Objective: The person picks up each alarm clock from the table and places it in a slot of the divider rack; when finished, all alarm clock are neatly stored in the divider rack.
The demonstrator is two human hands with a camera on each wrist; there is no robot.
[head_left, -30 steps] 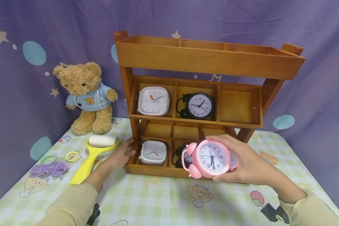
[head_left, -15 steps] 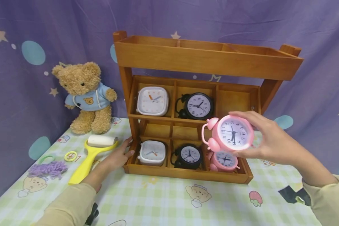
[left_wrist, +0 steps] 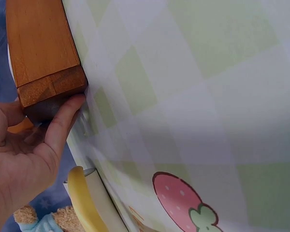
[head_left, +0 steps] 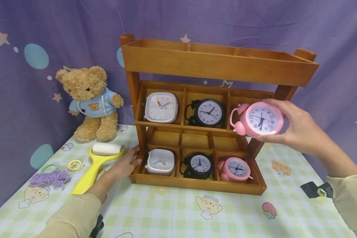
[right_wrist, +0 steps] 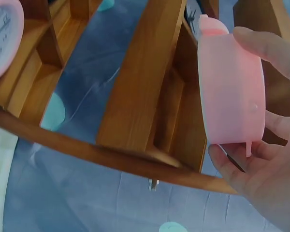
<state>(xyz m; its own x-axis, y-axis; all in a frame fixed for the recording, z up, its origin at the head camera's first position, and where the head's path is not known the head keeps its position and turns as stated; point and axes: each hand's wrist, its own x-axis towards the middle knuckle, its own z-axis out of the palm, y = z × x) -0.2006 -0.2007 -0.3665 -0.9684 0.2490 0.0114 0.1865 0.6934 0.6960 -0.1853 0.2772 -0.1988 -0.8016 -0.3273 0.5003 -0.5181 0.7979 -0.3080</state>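
My right hand (head_left: 300, 132) grips a pink twin-bell alarm clock (head_left: 263, 119) by its sides, dial facing me and bells to the left. In the head view the clock overlaps the right compartment of the wooden shelf's (head_left: 220, 66) middle tier. From the right wrist, the clock's pink casing (right_wrist: 232, 92) shows between thumb and fingers, in front of the compartment. My left hand (head_left: 123, 165) holds the shelf's lower left end; the wood (left_wrist: 50, 92) sits between thumb and fingers in the left wrist view.
The middle tier holds a white clock (head_left: 161, 107) and a black one (head_left: 209, 113). Below are white (head_left: 160, 161), black (head_left: 200, 165) and pink (head_left: 235, 169) clocks. At left stand a teddy bear (head_left: 90, 102), a yellow-handled roller (head_left: 92, 168) and a purple fluffy band (head_left: 50, 178).
My right hand has carried the pink clock up and to the right, from before the bottom tier to the middle tier's right compartment. The left hand stays at the shelf's end.
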